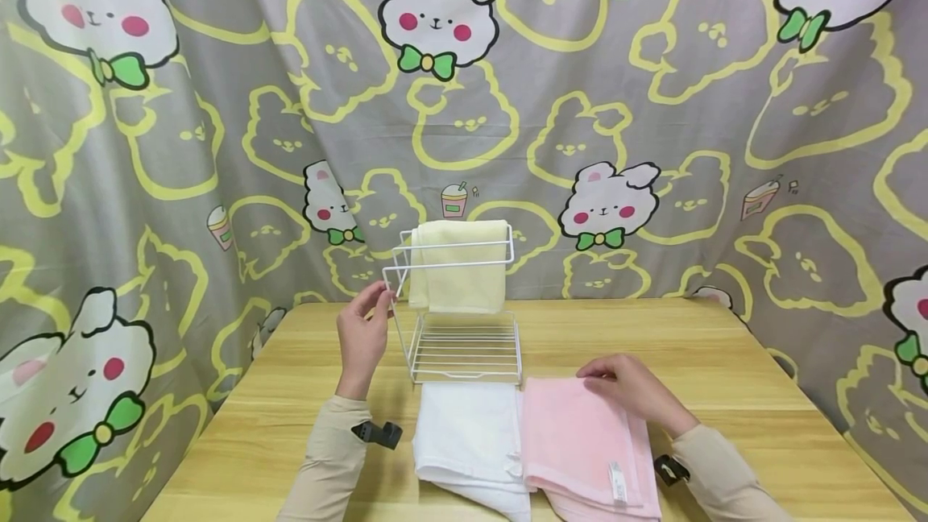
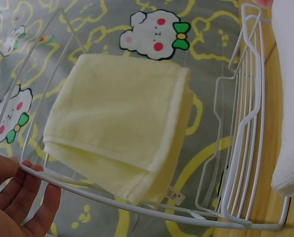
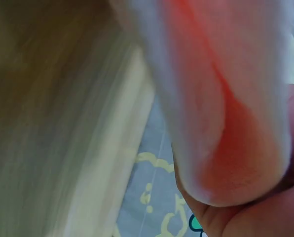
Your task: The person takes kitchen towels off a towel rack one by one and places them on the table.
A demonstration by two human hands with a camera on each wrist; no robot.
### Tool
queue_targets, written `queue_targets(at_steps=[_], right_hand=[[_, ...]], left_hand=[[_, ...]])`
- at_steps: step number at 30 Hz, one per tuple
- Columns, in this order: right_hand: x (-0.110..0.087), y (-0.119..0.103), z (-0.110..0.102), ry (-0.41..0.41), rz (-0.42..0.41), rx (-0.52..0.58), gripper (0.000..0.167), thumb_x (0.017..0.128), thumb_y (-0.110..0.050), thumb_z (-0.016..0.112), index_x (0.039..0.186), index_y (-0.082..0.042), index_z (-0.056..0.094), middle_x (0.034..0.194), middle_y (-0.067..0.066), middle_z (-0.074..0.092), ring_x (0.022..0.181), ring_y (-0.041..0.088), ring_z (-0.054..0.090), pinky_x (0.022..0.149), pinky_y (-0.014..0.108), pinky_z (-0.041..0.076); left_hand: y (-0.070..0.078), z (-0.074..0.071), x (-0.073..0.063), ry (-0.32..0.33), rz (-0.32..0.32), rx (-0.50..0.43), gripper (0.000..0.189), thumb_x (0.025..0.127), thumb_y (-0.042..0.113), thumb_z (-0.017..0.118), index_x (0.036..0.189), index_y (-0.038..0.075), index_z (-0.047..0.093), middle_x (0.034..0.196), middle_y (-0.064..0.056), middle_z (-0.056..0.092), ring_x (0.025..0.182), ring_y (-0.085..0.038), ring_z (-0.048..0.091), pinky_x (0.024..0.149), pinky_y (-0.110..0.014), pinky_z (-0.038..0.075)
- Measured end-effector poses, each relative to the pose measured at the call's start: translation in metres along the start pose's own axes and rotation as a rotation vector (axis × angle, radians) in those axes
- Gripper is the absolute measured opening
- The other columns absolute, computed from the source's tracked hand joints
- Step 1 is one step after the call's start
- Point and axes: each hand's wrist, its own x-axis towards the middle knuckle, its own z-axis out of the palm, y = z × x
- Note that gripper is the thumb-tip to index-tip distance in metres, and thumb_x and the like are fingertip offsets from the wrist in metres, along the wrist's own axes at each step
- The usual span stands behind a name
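A white wire towel rack (image 1: 516, 349) stands on the table, its upper bars carrying a folded pale yellow towel (image 1: 464, 276). My left hand (image 1: 364, 333) holds the rack's upright wire on the left side; in the left wrist view its fingers (image 2: 48, 205) curl at the white wire, beside the hanging yellow towel (image 2: 112, 106). My right hand (image 1: 631, 385) grips the far edge of a folded pink towel (image 1: 573, 441), which has a small white tag. Up close in the right wrist view, the towel's rounded fold (image 3: 240, 163) lies against the fingers (image 3: 265, 215).
A folded white towel (image 1: 467, 429) lies in front of the rack, left of the pink one. The wooden table (image 1: 754, 393) extends to both sides. Behind it hangs a grey patterned curtain (image 1: 536, 135). Dark devices (image 1: 380, 432) are strapped at both wrists.
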Motion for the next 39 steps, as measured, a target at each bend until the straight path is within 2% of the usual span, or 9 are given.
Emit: queue_targets(at_steps=[8, 21, 31, 36, 39], right_hand=[[0.004, 0.012, 0.007, -0.026, 0.006, 0.003, 0.014, 0.095, -0.011, 0.070, 0.107, -0.009, 0.078, 0.098, -0.001, 0.076, 0.087, 0.009, 0.065, 0.076, 0.023, 0.057], [0.007, 0.018, 0.013, -0.036, 0.036, -0.028, 0.010, 0.095, -0.012, 0.071, 0.102, -0.013, 0.078, 0.092, -0.007, 0.074, 0.083, 0.006, 0.063, 0.075, 0.025, 0.056], [0.005, 0.020, 0.014, -0.042, 0.005, -0.079, 0.011, 0.092, -0.010, 0.074, 0.102, -0.012, 0.078, 0.091, -0.007, 0.073, 0.083, 0.006, 0.063, 0.072, 0.025, 0.056], [0.004, 0.015, 0.011, -0.035, 0.033, -0.087, 0.015, 0.091, -0.012, 0.075, 0.105, -0.008, 0.077, 0.093, -0.004, 0.073, 0.085, 0.011, 0.064, 0.076, 0.032, 0.057], [0.005, 0.010, 0.006, -0.016, 0.082, -0.070, 0.019, 0.093, -0.016, 0.073, 0.110, -0.008, 0.075, 0.096, -0.003, 0.073, 0.090, 0.015, 0.065, 0.084, 0.040, 0.058]], left_hand=[[0.000, 0.000, 0.001, 0.000, -0.017, 0.003, 0.018, 0.099, -0.003, 0.063, 0.112, -0.013, 0.070, 0.105, -0.032, 0.071, 0.097, -0.032, 0.069, 0.079, -0.025, 0.066], [0.000, 0.001, 0.001, 0.004, -0.003, 0.003, 0.018, 0.099, -0.004, 0.063, 0.112, -0.013, 0.069, 0.103, -0.032, 0.071, 0.101, -0.048, 0.066, 0.081, -0.034, 0.067], [0.000, 0.001, -0.001, 0.002, -0.008, 0.006, 0.018, 0.099, -0.004, 0.062, 0.112, -0.013, 0.069, 0.104, -0.034, 0.070, 0.101, -0.046, 0.066, 0.082, -0.035, 0.067], [0.000, 0.001, -0.001, 0.001, -0.013, 0.009, 0.018, 0.099, -0.004, 0.062, 0.112, -0.013, 0.069, 0.104, -0.033, 0.070, 0.101, -0.045, 0.066, 0.083, -0.036, 0.067], [0.001, 0.001, 0.000, -0.003, -0.013, 0.009, 0.018, 0.099, -0.004, 0.062, 0.113, -0.013, 0.069, 0.105, -0.035, 0.069, 0.101, -0.045, 0.066, 0.083, -0.038, 0.066]])
